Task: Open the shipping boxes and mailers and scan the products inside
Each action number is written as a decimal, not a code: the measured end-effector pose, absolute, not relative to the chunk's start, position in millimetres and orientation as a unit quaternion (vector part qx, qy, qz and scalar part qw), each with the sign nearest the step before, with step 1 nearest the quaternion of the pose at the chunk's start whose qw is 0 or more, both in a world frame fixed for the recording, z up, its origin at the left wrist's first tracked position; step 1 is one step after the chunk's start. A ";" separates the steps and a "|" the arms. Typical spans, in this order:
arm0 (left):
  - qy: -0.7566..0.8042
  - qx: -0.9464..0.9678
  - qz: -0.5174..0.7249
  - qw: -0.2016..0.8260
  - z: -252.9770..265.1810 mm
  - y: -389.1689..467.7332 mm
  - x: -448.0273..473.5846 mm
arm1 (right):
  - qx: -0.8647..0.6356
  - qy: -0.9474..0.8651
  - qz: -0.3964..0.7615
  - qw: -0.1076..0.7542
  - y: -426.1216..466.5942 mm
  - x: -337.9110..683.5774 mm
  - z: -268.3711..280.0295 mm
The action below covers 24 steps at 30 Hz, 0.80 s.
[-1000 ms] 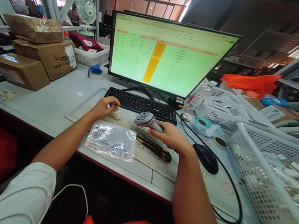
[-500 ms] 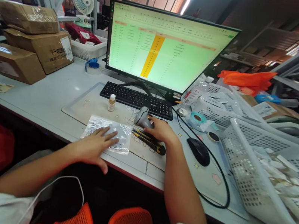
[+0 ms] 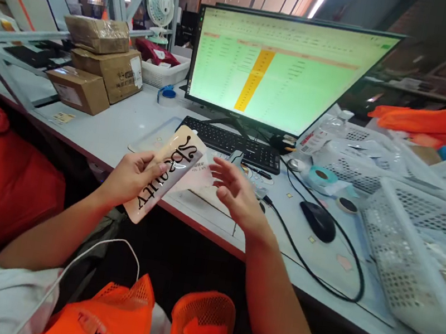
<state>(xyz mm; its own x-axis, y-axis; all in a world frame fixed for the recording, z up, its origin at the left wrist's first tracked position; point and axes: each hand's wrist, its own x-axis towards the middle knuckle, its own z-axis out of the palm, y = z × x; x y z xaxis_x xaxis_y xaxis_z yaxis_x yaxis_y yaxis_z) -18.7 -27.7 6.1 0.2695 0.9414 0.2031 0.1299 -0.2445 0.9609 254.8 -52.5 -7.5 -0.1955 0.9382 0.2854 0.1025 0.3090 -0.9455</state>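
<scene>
Thumb and fingers of my left hand (image 3: 131,175) pinch a glossy pouch (image 3: 161,180) with "beauty" in dark script, tilted over the desk's front edge. Its paler part with small print flares to the right. My right hand (image 3: 240,192) hovers at that side with fingers apart; whether the fingertips touch the pouch I cannot tell. Behind the right hand lies a grey barcode scanner (image 3: 235,158), partly covered by it. A cutter knife (image 3: 258,171) rests beyond the hand, below the keyboard (image 3: 259,154). The small bottle is mostly hidden behind the pouch.
A monitor (image 3: 287,81) with a spreadsheet stands at the back. To the right are a mouse (image 3: 318,221), a looping black cable, a tape roll (image 3: 320,177) and a white basket (image 3: 393,239). Cardboard boxes (image 3: 106,72) are stacked at the left.
My left hand, flat on a clear bag before, now holds up the "beauty" pouch. My right hand has let go of the barcode scanner and opened. The camera view has turned left.
</scene>
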 end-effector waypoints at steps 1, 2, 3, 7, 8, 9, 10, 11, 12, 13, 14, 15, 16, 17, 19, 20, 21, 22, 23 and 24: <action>0.397 0.638 0.447 0.485 5.9 -30.7 -15.3 | -0.416 -0.618 0.432 0.508 -57.6 252.5 -10.6; 0.383 0.626 0.448 0.511 4.8 -33.2 -12.2 | -0.428 -0.587 0.440 0.528 -61.1 252.3 -13.7; 0.369 0.615 0.448 0.533 3.4 -35.0 -9.7 | -0.437 -0.557 0.451 0.543 -63.6 254.0 -16.3; 0.339 0.590 0.439 0.586 0.6 -37.3 -4.4 | -0.476 -0.502 0.480 0.540 -76.8 271.3 -14.1; 0.341 0.595 0.433 0.585 1.2 -37.2 -4.1 | -0.489 -0.501 0.476 0.532 -81.9 275.6 -10.1; 0.343 0.604 0.426 0.580 2.2 -37.0 -3.9 | -0.499 -0.503 0.466 0.529 -87.3 279.1 -5.1; 0.344 0.615 0.417 0.574 3.6 -36.7 -4.0 | -0.504 -0.507 0.456 0.530 -92.4 281.7 0.2; 0.343 0.626 0.406 0.570 5.0 -36.5 -4.2 | -0.502 -0.511 0.448 0.535 -96.8 283.4 5.4; 0.342 0.634 0.395 0.570 6.5 -36.3 -4.5 | -0.497 -0.516 0.441 0.540 -100.3 284.2 10.0; 0.340 0.637 0.384 0.575 7.8 -36.2 -4.8 | -0.493 -0.519 0.438 0.543 -102.6 284.4 13.5; 0.338 0.636 0.373 0.584 8.8 -36.1 -5.2 | -0.490 -0.522 0.437 0.545 -103.9 284.1 15.7; 0.339 0.632 0.363 0.595 9.6 -36.0 -5.6 | -0.489 -0.523 0.436 0.546 -104.2 283.8 16.6; 0.338 0.629 0.353 0.604 10.1 -35.9 -5.9 | -0.489 -0.525 0.433 0.545 -104.0 283.5 16.4; 0.337 0.628 0.347 0.609 10.4 -35.8 -6.3 | -0.491 -0.527 0.429 0.545 -103.6 283.7 15.5; 0.334 0.630 0.344 0.611 11.2 -35.7 -6.9 | -0.494 -0.534 0.419 0.544 -103.8 285.7 13.5; 0.334 0.633 0.344 0.608 12.2 -35.8 -7.2 | -0.496 -0.540 0.413 0.540 -104.8 287.7 13.4; 0.336 0.639 0.343 0.601 13.7 -36.0 -7.4 | -0.499 -0.551 0.409 0.529 -106.5 290.2 14.5; 0.339 0.651 0.340 0.587 15.9 -36.5 -7.5 | -0.503 -0.567 0.407 0.509 -108.7 293.0 17.1; 0.343 0.672 0.334 0.565 18.9 -37.1 -7.2 | -0.507 -0.586 0.402 0.488 -111.1 295.7 21.3; 0.344 0.700 0.326 0.534 22.5 -38.0 -6.3 | -0.509 -0.606 0.392 0.469 -113.3 297.9 26.7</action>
<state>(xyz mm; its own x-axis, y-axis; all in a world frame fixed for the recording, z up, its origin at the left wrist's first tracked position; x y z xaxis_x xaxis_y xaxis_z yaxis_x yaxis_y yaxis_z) -6.3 -38.0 22.5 0.5509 0.8298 0.0892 0.1331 -0.1929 0.9721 297.9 -113.3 26.7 -0.0424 0.9847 0.1689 0.2496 0.1741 -0.9526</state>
